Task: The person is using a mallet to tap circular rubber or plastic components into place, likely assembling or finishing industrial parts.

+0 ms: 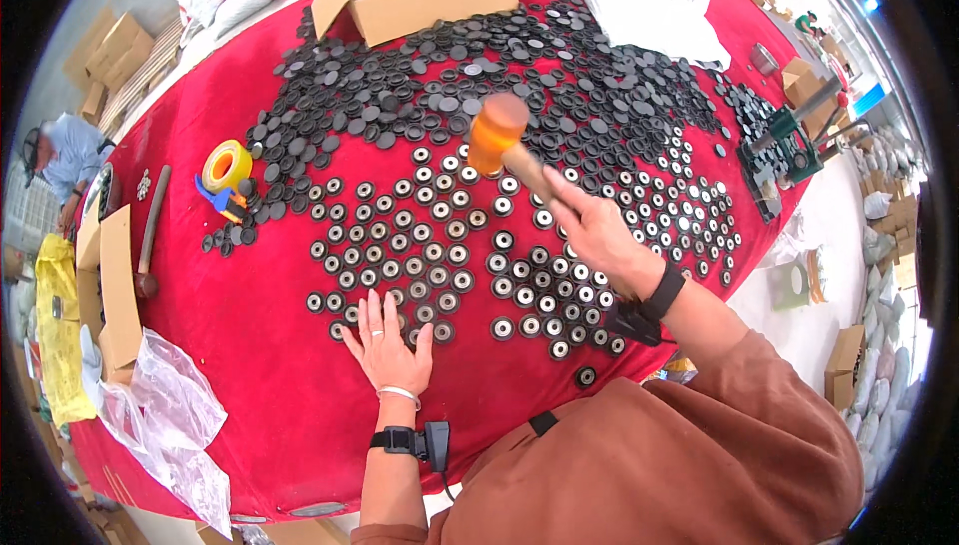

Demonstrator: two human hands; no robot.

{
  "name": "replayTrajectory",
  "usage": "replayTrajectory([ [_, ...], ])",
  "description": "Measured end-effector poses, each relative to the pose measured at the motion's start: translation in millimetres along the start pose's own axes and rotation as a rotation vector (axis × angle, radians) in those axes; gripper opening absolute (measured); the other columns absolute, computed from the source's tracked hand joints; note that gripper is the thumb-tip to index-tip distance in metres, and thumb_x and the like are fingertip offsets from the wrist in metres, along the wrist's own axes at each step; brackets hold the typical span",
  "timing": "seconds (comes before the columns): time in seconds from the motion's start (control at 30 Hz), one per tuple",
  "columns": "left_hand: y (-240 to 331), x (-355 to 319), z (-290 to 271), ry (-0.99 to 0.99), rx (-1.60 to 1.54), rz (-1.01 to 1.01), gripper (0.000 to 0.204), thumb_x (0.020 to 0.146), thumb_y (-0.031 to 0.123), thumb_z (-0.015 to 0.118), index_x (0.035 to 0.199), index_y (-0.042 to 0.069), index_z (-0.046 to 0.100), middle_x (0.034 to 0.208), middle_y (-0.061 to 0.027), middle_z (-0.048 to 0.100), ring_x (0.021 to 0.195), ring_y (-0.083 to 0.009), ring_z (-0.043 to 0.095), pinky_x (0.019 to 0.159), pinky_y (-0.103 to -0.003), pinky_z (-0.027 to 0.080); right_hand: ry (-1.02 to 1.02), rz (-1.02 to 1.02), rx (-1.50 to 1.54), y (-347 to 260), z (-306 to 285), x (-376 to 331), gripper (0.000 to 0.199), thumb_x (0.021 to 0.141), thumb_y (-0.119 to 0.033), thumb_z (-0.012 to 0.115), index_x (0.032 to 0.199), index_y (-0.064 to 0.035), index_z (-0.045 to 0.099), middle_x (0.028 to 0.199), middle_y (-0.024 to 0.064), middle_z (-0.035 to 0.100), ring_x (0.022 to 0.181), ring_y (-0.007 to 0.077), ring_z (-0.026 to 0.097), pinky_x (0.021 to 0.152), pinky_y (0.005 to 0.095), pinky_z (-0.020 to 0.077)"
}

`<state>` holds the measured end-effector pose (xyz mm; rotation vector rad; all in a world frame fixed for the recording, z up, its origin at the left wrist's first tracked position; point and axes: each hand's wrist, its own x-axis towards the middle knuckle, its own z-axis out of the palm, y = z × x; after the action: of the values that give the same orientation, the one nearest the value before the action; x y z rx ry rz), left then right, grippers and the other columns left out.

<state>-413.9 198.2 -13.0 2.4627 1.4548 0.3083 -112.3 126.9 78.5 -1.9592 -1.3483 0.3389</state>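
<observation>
head view: right hand [597, 230] grips an orange-headed mallet [496, 132] raised over rows of black discs [470, 245]; left hand [388, 348] lies flat, fingers spread, beside them; beyond the mallet, an open brown cardboard box [425, 0].

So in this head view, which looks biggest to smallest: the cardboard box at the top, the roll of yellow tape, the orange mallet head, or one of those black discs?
1. Cardboard box, clearly largest.
2. Orange mallet head and yellow tape roll: they look alike, and the mallet, raised in the right hand, is nearer the camera, so unranked.
3. A single black disc, smallest.
</observation>
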Motion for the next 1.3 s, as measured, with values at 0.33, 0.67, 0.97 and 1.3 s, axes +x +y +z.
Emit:
replayTrajectory([
  [0.33,0,2,2,-0.005,-0.004,0.001,0.075,0.082,0.047,0.063,0.142,0.006,0.043,0.153,-0.0107,0.034,0.144,-0.0282,0.023,0.117,-0.056,0.005,0.006,-0.104,-0.020,4,14,17,0.049,0.093,-0.013,0.056,0.141,-0.0123,0.043,0.076,0.0258,0.063,0.068,0.0425,0.063,0.061,0.0502,0.0493],
  [0.67,-3,0,1,0.013,0.018,0.010,0.074,0.083,0.045,0.062,0.145,0.010,0.041,0.153,-0.0107,0.035,0.144,-0.0285,0.026,0.117,-0.055,0.006,-0.030,-0.028,-0.087,13,10,10,0.050,0.094,-0.014,0.053,0.142,-0.0093,0.039,0.076,0.0265,0.061,0.069,0.0436,0.061,0.064,0.0521,0.0483],
  [0.97,-3,1,2,0.010,0.000,-0.002,0.074,0.082,0.046,0.063,0.142,0.006,0.044,0.152,-0.0112,0.036,0.143,-0.0294,0.025,0.116,-0.057,0.005,-0.106,-0.008,-0.075,10,12,-1,0.050,0.094,-0.012,0.054,0.142,-0.0122,0.041,0.077,0.0256,0.061,0.069,0.0432,0.061,0.066,0.0515,0.0498],
  [1.3,-2,0,2,0.016,0.002,0.008,0.074,0.083,0.046,0.063,0.144,0.010,0.041,0.152,-0.0103,0.036,0.144,-0.0289,0.024,0.117,-0.055,0.005,-0.202,-0.086,-0.097,-1,25,3,0.052,0.094,-0.012,0.054,0.144,-0.0128,0.040,0.082,0.0233,0.061,0.071,0.0397,0.061,0.065,0.0479,0.0478],
])
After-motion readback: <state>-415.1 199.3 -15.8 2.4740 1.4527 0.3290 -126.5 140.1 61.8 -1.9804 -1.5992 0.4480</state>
